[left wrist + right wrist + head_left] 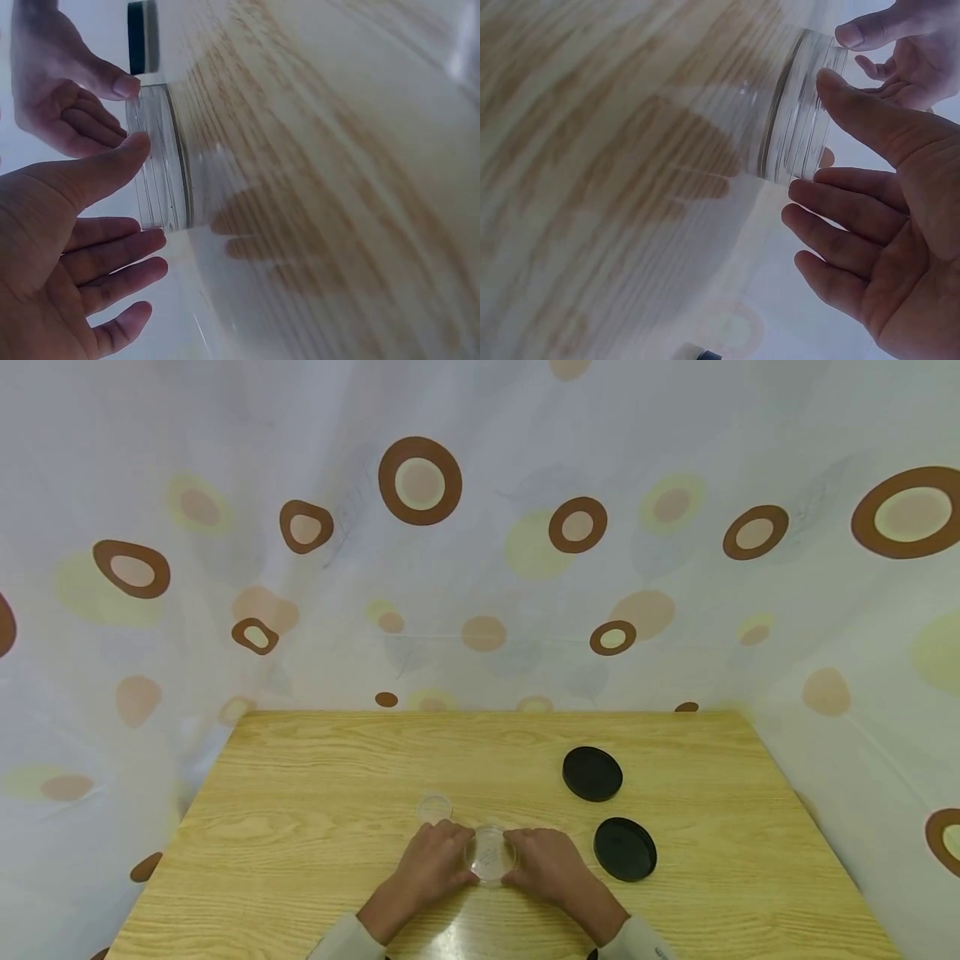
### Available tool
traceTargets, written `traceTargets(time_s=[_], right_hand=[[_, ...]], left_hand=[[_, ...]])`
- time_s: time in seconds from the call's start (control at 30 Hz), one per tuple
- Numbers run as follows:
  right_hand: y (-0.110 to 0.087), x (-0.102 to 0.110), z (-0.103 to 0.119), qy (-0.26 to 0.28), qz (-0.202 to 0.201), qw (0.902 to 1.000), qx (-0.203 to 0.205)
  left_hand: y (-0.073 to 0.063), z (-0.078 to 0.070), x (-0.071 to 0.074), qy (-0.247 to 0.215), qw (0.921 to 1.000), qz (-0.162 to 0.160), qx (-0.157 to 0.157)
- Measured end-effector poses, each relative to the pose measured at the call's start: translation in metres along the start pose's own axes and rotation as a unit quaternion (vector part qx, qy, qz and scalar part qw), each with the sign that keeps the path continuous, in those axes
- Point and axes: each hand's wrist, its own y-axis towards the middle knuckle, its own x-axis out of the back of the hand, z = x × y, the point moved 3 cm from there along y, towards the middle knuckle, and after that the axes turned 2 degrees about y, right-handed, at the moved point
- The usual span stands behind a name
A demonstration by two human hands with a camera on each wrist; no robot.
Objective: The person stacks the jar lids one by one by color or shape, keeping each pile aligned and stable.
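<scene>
At the near middle of the counter sits a clear dish, pinched from both sides: the left hand and the right hand each have a grip on its rim between thumb and fingers. Just beyond the left hand lies a clear disc, while to the right of the right hand lie a black disc and, farther back, a second one, apart from each other.

Your wood-grain tabletop carries 2 black dishes, lower right; a clear disc and clear dish, lower centre.
</scene>
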Motion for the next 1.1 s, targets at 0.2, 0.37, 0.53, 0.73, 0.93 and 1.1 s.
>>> traceTargets(time_s=[0.2,0.37,0.53,0.73,0.93,1.1], right_hand=[[-0.001,0.002,0.0,0.005,-0.005,1.0,-0.005],[0.0,0.003,-0.001,-0.003,-0.001,1.0,-0.009],[0.004,0.005,-0.003,-0.014,-0.007,0.9998,-0.009],[0.013,0.008,-0.002,-0.018,0.005,0.9997,-0.015],[0.024,0.009,0.0,0.013,0.008,0.9997,-0.021],[0.032,0.011,0.005,0.01,-0.01,0.9999,-0.007]], left_hand=[[0.001,-0.003,0.003,0.033,0.9993,-0.007,-0.015],[0.001,0.0,0.003,0.033,0.9993,-0.002,-0.018],[0.0,0.007,0.004,0.017,0.9998,-0.008,-0.004],[-0.001,0.015,0.006,-0.009,0.9998,-0.008,0.016],[0.0,0.024,0.008,-0.024,0.999,-0.003,0.039],[-0.002,0.033,0.011,-0.046,0.9974,-0.015,0.053]])
